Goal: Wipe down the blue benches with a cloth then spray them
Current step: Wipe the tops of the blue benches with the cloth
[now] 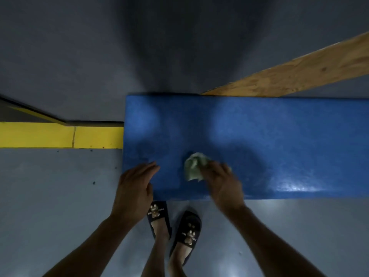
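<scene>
Head view:
Bench: the blue bench (279,140) fills the middle and right of the frame. Its left end is near the middle, and its top shines at the lower right.
Cloth: a small, crumpled, pale green cloth (192,165) lies on the bench top, near the front edge, a little below the middle of the frame.
Right hand: the right hand (221,182) is on the cloth, palm down. Its fingers curl over the right side of the cloth and hold it against the bench.
Left hand: the left hand (135,186) is at the bench's front left corner, well apart from the cloth. Its fingers are straight and close together, and it holds nothing. I cannot tell if it touches the bench.
Feet: two feet in dark slippers (173,226) stand on the grey floor (60,196), bottom middle, just below the bench.
Yellow stripe: a yellow stripe (60,136) runs along the left, up to the bench's end.
Wood board: a slanted wooden board (299,74) sits at the upper right, behind the bench.
</scene>
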